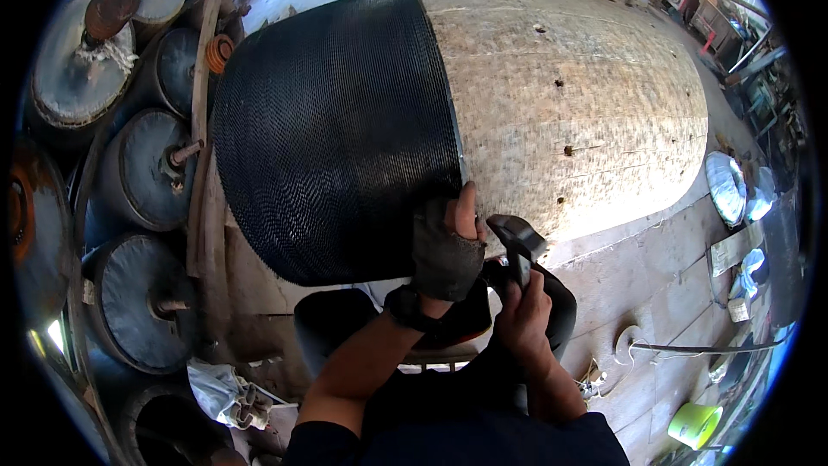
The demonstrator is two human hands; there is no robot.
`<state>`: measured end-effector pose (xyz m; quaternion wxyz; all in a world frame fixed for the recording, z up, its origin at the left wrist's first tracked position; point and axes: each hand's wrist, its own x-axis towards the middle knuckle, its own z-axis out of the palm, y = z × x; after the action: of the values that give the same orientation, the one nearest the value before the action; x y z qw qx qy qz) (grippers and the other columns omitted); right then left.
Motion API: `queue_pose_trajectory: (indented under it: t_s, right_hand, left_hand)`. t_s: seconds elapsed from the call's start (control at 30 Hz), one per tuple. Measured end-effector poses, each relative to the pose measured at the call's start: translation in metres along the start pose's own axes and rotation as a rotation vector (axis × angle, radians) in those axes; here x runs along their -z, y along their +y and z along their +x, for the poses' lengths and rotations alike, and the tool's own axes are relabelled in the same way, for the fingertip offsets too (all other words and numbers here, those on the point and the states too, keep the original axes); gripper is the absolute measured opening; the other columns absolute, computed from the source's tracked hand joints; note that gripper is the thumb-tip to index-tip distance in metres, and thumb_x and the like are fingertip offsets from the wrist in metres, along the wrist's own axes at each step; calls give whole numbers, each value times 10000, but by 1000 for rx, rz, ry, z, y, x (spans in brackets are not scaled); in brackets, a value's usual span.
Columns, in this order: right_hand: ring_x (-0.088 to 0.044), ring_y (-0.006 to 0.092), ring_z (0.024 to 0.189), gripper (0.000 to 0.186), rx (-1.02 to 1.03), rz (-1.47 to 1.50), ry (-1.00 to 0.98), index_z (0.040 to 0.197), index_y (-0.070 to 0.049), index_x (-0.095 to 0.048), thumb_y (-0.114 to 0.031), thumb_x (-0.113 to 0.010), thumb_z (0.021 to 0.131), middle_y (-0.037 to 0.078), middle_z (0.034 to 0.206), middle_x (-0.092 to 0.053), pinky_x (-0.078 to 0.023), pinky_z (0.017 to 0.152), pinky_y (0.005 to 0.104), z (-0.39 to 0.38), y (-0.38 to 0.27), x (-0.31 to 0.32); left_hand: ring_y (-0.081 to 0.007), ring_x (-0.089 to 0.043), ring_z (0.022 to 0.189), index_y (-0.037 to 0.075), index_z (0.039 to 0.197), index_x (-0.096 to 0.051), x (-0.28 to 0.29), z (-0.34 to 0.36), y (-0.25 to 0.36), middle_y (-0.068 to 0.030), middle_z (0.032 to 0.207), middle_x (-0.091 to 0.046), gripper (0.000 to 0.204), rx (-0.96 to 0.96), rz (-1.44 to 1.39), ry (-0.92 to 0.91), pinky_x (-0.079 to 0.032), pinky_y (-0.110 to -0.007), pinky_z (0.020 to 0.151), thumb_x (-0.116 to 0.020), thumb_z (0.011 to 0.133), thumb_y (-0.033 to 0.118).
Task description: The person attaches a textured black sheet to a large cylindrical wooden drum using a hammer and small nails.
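Observation:
A large drum lies on its side in front of me. Its right part is bare, pale wood (595, 112) with several dark holes, and its left part is wrapped in a black, finely toothed covering (336, 129). My left hand (447, 250), in a dark glove with bare finger ends, is closed at the near right edge of the covering. What its fingers pinch there, if anything, is hidden. Just to the right, my right hand (523, 315) is bare and wrapped round the handle of a hammer (517, 240). The hammer's dark head is raised close beside my left hand, in front of the wood.
Several round-ended rollers (147, 302) with shafts stand along the left, beside long wooden boards (200, 198). A crumpled pale bag (226, 393) lies at lower left. To the right are a rod with a round disc (630, 343), a yellow-green bucket (694, 425) and a white wrapped bundle (726, 188).

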<state>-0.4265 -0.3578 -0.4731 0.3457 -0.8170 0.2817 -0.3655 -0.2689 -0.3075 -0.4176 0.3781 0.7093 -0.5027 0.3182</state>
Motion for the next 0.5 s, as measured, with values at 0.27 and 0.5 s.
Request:
queue_pose_trajectory:
  t_s: [0.27,0.5]
  right_hand:
    - [-636,368,629,152,160,306,214,1059,45,-511,-74,-515,964,236,844,-632,-502,564,418,-21,17,-3]
    - [-559,152,569,230,88,157,60,1052,24,-503,-204,-476,1034,62,680,-557,-402,475,339,-11,3,-4]
  left_hand:
    - [-346,-609,943,-13,1307,-562,46,-55,2,-173,1037,-613,479,-11,-185,-260,-510,-464,814,-681,860,111]
    - [-283,-609,1007,43,937,-674,34,-172,-10,-138,998,-639,159,-137,24,-750,-515,-417,819,-632,883,186]
